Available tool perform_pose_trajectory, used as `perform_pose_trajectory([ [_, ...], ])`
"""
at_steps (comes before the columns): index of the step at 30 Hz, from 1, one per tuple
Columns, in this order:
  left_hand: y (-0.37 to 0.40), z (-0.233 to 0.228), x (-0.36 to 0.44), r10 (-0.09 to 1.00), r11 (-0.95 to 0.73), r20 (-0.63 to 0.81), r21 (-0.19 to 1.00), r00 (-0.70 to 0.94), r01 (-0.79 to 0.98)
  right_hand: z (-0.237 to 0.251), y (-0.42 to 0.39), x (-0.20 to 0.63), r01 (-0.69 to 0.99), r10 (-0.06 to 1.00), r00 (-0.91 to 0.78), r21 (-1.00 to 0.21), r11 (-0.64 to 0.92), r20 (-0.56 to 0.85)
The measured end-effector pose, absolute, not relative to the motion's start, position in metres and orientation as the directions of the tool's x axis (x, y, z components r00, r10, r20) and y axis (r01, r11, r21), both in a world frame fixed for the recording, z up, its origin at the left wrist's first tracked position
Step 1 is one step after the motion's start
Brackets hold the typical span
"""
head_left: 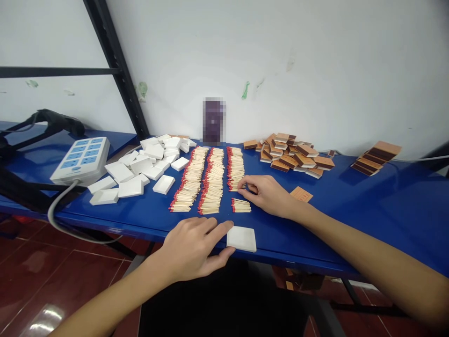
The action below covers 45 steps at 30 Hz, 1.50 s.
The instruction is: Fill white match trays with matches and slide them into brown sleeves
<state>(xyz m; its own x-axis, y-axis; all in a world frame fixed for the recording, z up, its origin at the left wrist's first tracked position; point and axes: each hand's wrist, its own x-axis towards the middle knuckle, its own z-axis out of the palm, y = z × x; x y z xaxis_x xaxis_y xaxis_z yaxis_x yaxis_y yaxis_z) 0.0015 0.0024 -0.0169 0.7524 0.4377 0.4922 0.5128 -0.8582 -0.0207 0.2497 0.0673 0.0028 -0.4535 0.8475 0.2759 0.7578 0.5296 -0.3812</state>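
Observation:
At the table's front edge, my left hand [198, 243] grips the left end of a white matchbox tray [242, 239] between thumb and fingers. The inside of this tray looks bare. My right hand [270, 194] is closed in a pinch at the tail ends of red-tipped matches [235, 168], at the near end of the rightmost row. Its fingertips partly hide what they grip. Just in front of it lies a small separate group of matches [241, 205]. To the left run a middle row of matches [212, 182] and a left row of matches [190, 180].
White matchbox trays [142, 164] are heaped at left, beside a power strip [82, 159] with a cable over the edge. Brown matchbox sleeves [291, 152] are piled at the back right. A sleeve stack [377, 157] stands farther right; one flat sleeve [301, 194] lies near my right wrist.

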Motion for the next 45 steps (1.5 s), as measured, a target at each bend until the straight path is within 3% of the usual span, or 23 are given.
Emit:
perform_pose_trajectory([
  [34, 0.0008, -0.0160, 0.0009, 0.431, -0.858, 0.500, -0.031, 0.752, 0.512, 0.0019, 0.0681, 0.2487, 0.779, 0.868, -0.420, -0.386, 0.494, 0.264],
  [41, 0.0007, -0.0184, 0.0005, 0.431, -0.859, 0.498, -0.028, 0.752, 0.511, 0.0080, 0.0634, 0.2480, 0.762, 0.880, -0.430, -0.443, 0.473, 0.200],
  [45, 0.0006, -0.0181, 0.0008, 0.436, -0.857, 0.493, -0.026, 0.753, 0.514, 0.0086, 0.0625, 0.2494, 0.732, 0.886, -0.399, -0.499, 0.464, 0.239],
])
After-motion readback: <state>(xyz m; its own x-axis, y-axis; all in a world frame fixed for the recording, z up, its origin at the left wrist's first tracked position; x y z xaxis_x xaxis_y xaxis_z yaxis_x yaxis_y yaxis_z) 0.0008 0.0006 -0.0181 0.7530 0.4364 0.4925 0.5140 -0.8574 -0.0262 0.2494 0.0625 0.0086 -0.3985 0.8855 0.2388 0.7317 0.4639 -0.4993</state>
